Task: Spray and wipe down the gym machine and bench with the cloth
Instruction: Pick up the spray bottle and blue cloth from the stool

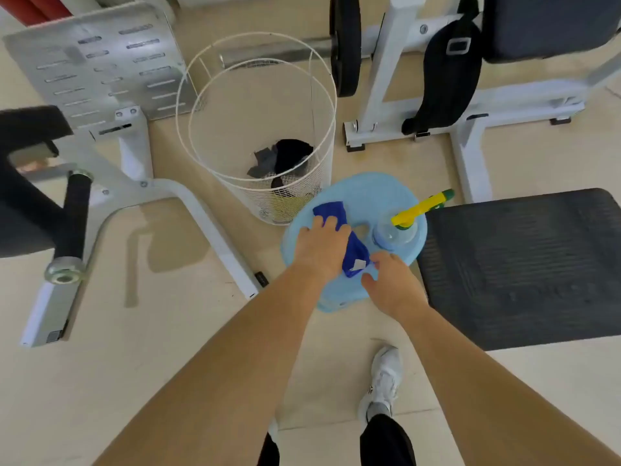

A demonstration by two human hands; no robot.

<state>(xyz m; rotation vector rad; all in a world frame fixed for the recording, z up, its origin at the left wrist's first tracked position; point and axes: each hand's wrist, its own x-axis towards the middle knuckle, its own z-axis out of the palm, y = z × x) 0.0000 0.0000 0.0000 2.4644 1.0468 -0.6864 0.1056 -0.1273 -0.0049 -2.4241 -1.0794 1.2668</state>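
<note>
Gathering the blue cloth (353, 253) off the stool (356, 193) beside the spray bottle (396, 235), left hand (321, 243) pressing, right hand (391, 280) pinching a corner; best bunched firmly before lifting.

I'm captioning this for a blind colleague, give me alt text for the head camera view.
Both hands, left hand and right hand, handle a blue cloth on a light blue stool, beside a spray bottle. A white wire basket and gym machine frames stand around.
</note>
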